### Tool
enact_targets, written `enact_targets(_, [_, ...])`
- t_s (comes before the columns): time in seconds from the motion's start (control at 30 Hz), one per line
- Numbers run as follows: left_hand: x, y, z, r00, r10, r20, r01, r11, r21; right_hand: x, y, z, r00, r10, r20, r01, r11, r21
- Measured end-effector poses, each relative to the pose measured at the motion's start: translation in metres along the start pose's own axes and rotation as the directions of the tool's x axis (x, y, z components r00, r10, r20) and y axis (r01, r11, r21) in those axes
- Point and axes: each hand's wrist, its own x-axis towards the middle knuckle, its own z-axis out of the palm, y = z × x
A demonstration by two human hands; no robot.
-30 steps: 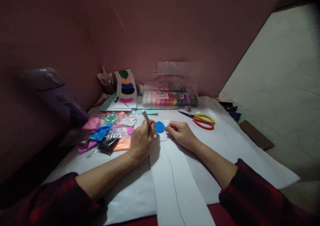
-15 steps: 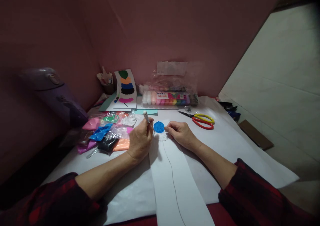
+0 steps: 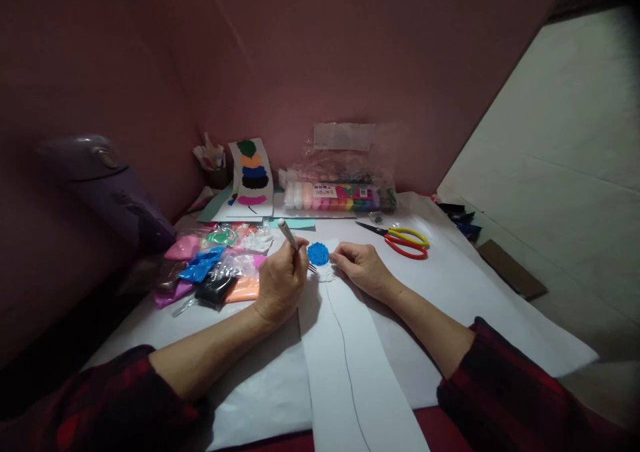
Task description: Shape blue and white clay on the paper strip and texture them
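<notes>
My left hand is closed round a slim fork, its handle end up and its tines showing at the edge of a white clay patch. Just above that patch lies a round, rough-textured blue clay piece. Both sit on a long white paper strip with a thin curved line drawn down it. My right hand rests at the right side of the blue piece, thumb and fingertips pinched together; what lies between them, if anything, is too small to make out.
Bagged coloured clay lies at the left. Scissors with yellow and red handles lie at the right. Behind are a pack of clay sticks, a painted card and a cup. A purple bottle stands far left.
The fork in my left hand has tilted further left at its top, and its tines now show below my fingers. My right hand has stayed in place.
</notes>
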Motion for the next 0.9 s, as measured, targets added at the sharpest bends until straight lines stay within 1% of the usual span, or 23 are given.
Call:
enact_targets(0.13, [-0.0004, 0.0019, -0.002, 0.997, -0.039, 0.066, 0.037, 0.999, 0.038, 0.0001, 0.0, 0.0, 1.0, -0.001, 0.0, 0.001, 1.0, -0.001])
enact_targets(0.23, [0.0003, 0.0024, -0.0025, 0.994, -0.059, 0.09, 0.054, 0.997, 0.062, 0.0, -0.0006, -0.0001, 1.0, -0.002, -0.001, 0.002, 1.0, -0.003])
enact_targets(0.63, [0.0017, 0.0011, -0.0008, 0.997, -0.052, 0.062, 0.045, 0.993, 0.108, 0.0001, -0.0002, -0.0001, 1.0, 0.0, -0.004, 0.0, 1.0, 0.001])
enact_targets(0.9, [0.0027, 0.0037, -0.0025, 0.997, -0.051, 0.052, 0.043, 0.989, 0.14, -0.0001, -0.0001, -0.0002, 1.0, 0.001, -0.001, -0.001, 1.0, 0.002])
